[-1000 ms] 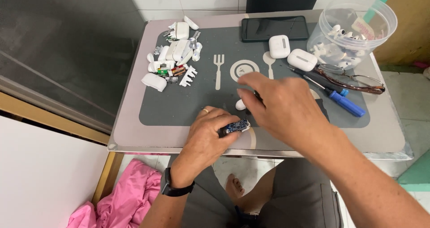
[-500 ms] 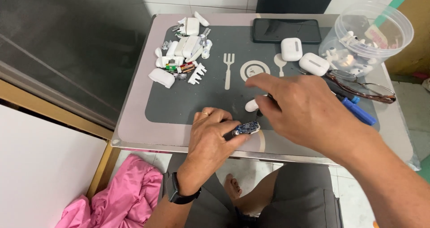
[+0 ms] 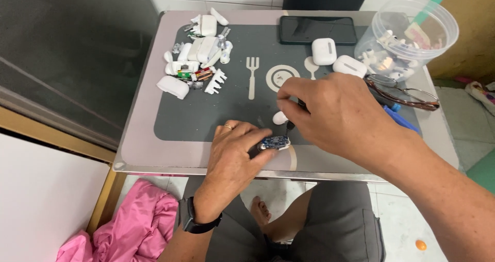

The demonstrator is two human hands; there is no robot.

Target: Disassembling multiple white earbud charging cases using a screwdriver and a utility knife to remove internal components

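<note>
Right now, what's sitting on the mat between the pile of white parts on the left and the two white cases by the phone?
In the head view, only the mat's printed fork and plate symbols lie between the pile and the cases; no loose object.

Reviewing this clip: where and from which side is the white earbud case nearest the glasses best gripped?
Grip the white earbud case across its short sides, coming from above. It lies flat, closed and rounded on the grey mat; the right hand crowds its near side and the glasses lie close by.
</note>
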